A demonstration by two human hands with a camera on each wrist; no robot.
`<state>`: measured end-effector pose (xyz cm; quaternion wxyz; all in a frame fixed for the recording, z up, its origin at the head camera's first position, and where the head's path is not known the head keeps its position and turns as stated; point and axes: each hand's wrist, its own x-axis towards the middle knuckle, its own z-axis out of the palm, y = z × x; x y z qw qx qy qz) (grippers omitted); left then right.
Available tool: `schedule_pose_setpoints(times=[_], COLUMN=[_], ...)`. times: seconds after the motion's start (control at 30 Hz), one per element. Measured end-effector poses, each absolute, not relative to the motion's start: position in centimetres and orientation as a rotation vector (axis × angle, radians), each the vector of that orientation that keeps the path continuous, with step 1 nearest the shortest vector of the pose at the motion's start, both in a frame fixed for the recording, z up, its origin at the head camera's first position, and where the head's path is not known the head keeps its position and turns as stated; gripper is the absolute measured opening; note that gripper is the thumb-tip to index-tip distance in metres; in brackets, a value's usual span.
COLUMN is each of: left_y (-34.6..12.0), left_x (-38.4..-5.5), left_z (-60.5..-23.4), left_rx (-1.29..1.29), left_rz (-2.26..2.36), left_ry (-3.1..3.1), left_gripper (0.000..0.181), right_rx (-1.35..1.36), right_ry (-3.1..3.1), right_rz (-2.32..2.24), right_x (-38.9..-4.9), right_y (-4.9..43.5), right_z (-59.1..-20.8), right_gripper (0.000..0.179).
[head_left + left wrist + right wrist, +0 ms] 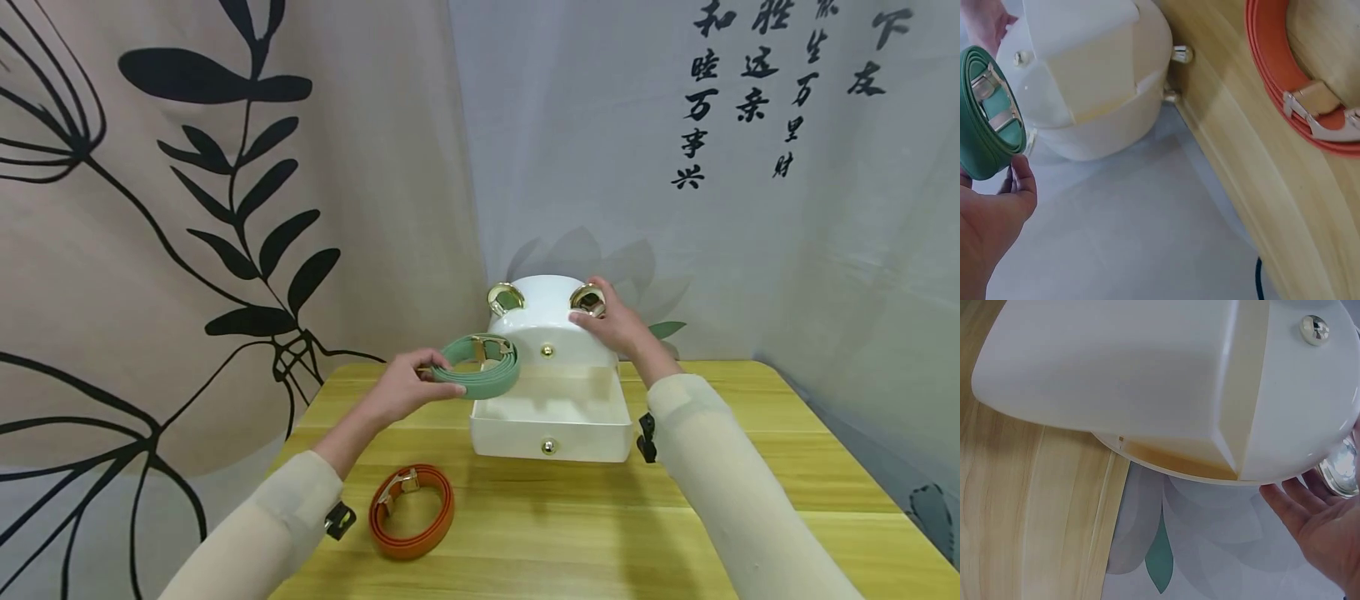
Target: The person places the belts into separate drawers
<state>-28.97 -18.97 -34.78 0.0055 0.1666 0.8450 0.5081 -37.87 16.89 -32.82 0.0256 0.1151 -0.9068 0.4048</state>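
My left hand point(408, 385) pinches a coiled green belt point(491, 382) with a gold buckle, thumb below and fingers at its side. The belt is held up at the left of a white drawer box point(546, 287), partly over its pulled-out lower drawer point(551, 442). The upper drawer point(517, 343) is closed; each has a round metal knob. My right hand point(618, 321) grips the box's upper right, around one gold ring-shaped ear point(587, 300). In the right wrist view its fingers point(1285, 509) touch the box's side; the thumb is hidden there.
A coiled orange-brown belt point(442, 517) with a metal buckle lies on the wooden table point(540, 533), near the left forearm. Behind the table hangs a printed cloth point(390, 208) with dark plants and writing. The box stands near the table's back edge.
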Motion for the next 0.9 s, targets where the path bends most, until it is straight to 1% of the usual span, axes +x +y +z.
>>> schedule_pose_setpoints(times=[0.47,0.67,0.9], left_y=[-15.6,-14.4,-13.4], left_x=[-29.0,-29.3,-29.5], left_z=[-34.9,-35.6,-36.4], left_rx=[0.586,0.63,0.621], left_rz=[1.555,1.551,1.536], left_ry=[2.563,2.536,2.53], left_gripper=[0.032,0.031,0.032], right_rx=[0.354,0.355,0.36], right_ry=[-2.799,-2.798,-2.791], right_rz=[1.251,1.254,1.264], right_x=[-37.8,-37.8,-37.9], right_y=[16.8,16.7,16.6], right_z=[-32.7,-32.8,-32.9], right_gripper=[0.078,0.079,0.079])
